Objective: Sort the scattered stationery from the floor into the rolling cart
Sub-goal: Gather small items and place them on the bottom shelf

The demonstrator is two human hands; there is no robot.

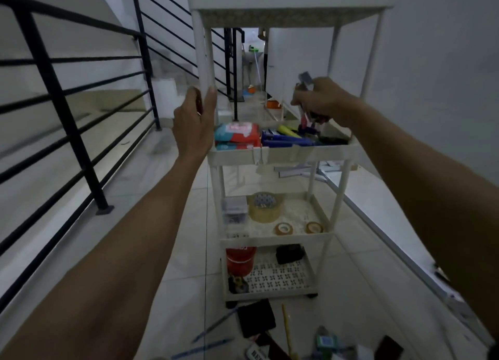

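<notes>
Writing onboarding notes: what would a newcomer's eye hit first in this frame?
The white cart fills the centre, the left hand gripping its left post. The right hand holds a bundle of stationery over the packed second shelf. Loose pens litter the floor below.

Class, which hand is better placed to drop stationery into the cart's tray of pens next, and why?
Right. The right hand holds a stationery bundle above that tray; the left hand grips the cart's post.

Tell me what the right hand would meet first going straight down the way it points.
Probably the blue stationery piled in the cart's tray, right under the bundle the right hand grips; depth is unclear.
</notes>
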